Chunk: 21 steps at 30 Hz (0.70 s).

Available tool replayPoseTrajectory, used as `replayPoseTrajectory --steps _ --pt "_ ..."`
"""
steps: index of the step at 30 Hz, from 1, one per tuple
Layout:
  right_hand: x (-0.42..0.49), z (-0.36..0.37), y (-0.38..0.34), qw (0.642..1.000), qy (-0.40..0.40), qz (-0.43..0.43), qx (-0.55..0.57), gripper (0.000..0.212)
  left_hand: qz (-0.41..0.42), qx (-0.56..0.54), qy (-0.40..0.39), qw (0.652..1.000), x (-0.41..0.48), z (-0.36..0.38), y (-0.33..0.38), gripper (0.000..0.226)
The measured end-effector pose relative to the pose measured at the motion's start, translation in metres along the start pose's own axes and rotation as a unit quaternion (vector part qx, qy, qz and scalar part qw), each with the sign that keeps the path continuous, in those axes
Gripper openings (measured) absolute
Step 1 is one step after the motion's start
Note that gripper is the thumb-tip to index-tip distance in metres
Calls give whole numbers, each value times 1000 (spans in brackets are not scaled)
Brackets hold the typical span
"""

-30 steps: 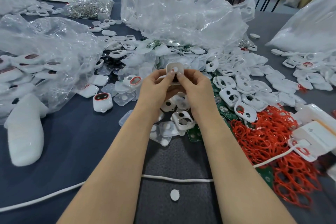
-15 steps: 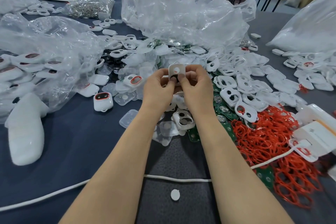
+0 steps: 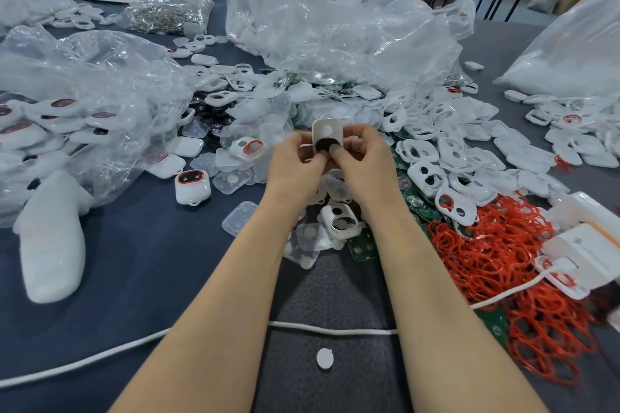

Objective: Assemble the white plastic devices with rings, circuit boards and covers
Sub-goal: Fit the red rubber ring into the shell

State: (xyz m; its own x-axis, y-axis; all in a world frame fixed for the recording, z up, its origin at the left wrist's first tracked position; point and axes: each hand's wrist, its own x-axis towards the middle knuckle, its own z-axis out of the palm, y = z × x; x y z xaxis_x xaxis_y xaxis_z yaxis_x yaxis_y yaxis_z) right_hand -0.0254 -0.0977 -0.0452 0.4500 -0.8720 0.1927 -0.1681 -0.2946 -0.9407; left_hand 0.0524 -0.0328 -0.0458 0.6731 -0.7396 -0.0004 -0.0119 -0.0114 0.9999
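Note:
Both hands hold one white plastic device [image 3: 326, 131] upright above the table's middle. My left hand [image 3: 297, 164] pinches its left side and my right hand [image 3: 364, 161] pinches its right side. A round white spot shows near the device's top and a black round part sits below it, partly behind my fingertips. Under my hands lie white housings with holes [image 3: 340, 219] and clear covers [image 3: 240, 219]. Green circuit boards [image 3: 362, 245] lie just right of those. A heap of red rings [image 3: 503, 255] spreads at the right. A finished device with a red ring [image 3: 192, 185] stands at the left.
Crumpled clear plastic bags [image 3: 335, 30] fill the back and left. A white cord [image 3: 335, 330] crosses the near table under my forearms, with a small white disc [image 3: 324, 359] below it. A white box [image 3: 583, 245] sits at the right edge, a white foam piece [image 3: 50, 238] at the left.
The device in my hands has turned and lifted slightly, so its black round part now faces me. Both hands have stayed in the same spot.

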Motion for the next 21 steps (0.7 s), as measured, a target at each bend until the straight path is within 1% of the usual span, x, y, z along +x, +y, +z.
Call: replayPoseTrajectory --steps 5,7,9,12,14,15,16,17,19,21 --pt "0 2 1 1000 0 -5 10 23 10 20 -1 1000 0 -2 0 18" --pt "1 1 1 1000 -6 4 30 18 -2 6 3 1000 1 -2 -1 17" --pt "2 -2 0 996 -14 20 84 13 -28 -57 -7 998 2 -3 -1 15" --pt "3 -7 -1 981 -43 53 181 11 -67 -197 -59 976 3 -8 3 9" --pt "4 -10 0 971 -61 69 222 12 -74 -225 -76 969 3 -10 5 7" --pt "4 -11 0 969 -65 73 228 12 -67 -208 -70 973 2 -10 5 6" --pt "4 -11 1 970 -64 71 223 12 -52 -166 -56 983 2 -8 4 5" --pt "3 -10 1 977 -56 63 196 11 -31 -111 -40 993 2 -7 2 4" --pt "1 -7 0 994 -26 26 99 10 9 -13 -13 1000 2 -4 -1 7" --pt "-1 -4 -2 999 1 -1 48 8 26 28 -2 999 2 -3 -2 12"
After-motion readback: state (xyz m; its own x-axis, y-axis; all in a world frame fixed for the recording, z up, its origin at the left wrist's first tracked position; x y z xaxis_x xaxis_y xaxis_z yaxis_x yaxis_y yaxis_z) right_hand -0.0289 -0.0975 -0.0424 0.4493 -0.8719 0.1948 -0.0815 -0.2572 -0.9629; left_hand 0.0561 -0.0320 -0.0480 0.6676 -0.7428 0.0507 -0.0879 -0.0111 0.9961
